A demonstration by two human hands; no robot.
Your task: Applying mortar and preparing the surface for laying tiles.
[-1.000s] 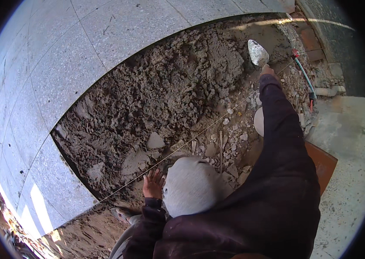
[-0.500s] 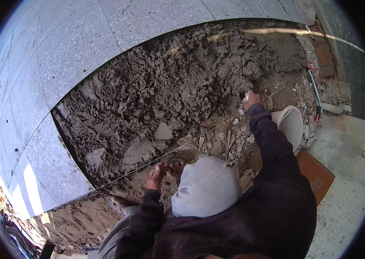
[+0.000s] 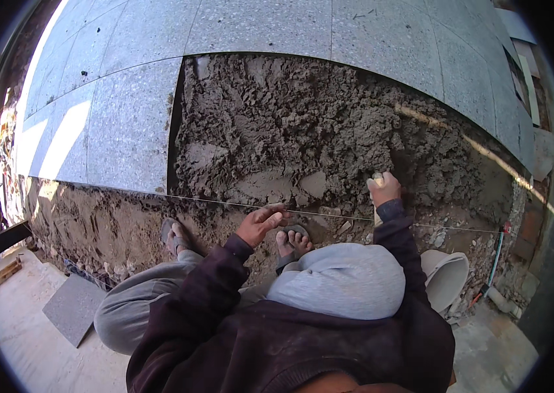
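My right hand (image 3: 386, 190) is closed around a pale, wooden-looking handle (image 3: 377, 178) at the near edge of the wet mortar (image 3: 329, 118). Whatever the handle belongs to is hidden by the hand and the mortar. My left hand (image 3: 264, 223) hangs with fingers stretched out and nothing in them, close to a taut string (image 3: 342, 215) and above my sandaled foot (image 3: 295, 242). Lumpy grey-brown mortar fills the gap bordered by speckled grey floor tiles (image 3: 129, 124). A smoother flat patch (image 3: 264, 187) lies in its near part.
A whitish bucket (image 3: 446, 278) stands at my right, by a pale blue stick (image 3: 496, 259) holding the string's end. Loose soil and rubble (image 3: 100, 229) run along the near side. A loose grey tile (image 3: 75, 308) lies at lower left, and a sunlit strip crosses the mortar's right side.
The view has swung so that the mortar and string lie more level. My left hand has come away from my knee with its fingers extended. My right hand keeps its hold on the handle.
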